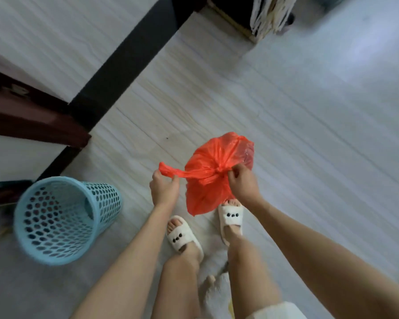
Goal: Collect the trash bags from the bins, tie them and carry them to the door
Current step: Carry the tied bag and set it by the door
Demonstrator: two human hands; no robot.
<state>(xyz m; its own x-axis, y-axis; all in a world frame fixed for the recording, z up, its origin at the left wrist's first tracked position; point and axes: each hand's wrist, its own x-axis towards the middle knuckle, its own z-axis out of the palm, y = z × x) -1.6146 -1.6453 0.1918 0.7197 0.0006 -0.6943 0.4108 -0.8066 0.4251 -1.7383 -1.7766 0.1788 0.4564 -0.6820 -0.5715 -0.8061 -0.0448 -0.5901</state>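
Note:
A red plastic trash bag (207,180) hangs in front of me above my feet, gathered into a knot at its top. My left hand (164,188) grips one stretched-out handle of the bag, pulled to the left. My right hand (241,183) pinches the other end right at the knot. A light blue perforated bin (62,219) stands on the floor to my left, tilted in view, with no bag inside.
Pale wood-look floor (286,111) spreads ahead and to the right. A dark skirting band (129,56) runs along the wall on the left, beside a dark red wooden piece (28,116). A wooden-framed rack (258,17) stands at the top. I wear white slippers (230,217).

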